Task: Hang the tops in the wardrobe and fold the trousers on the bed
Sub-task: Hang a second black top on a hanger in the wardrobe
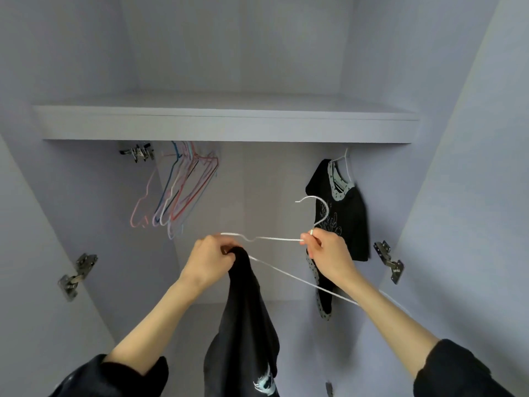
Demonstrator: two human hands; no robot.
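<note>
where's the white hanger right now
In the head view, the white hanger is centre frame, held between both hands: left hand, right hand.

Both arms raised; left hand (210, 260) clenched, right hand (326, 250) pinching.

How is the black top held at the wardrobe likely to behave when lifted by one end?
Probably floppy: the black top hangs in limp folds from the left hand. Likely light, since one bunched grip carries it. It may slide off the thin white hanger pinched by the right hand.
</note>
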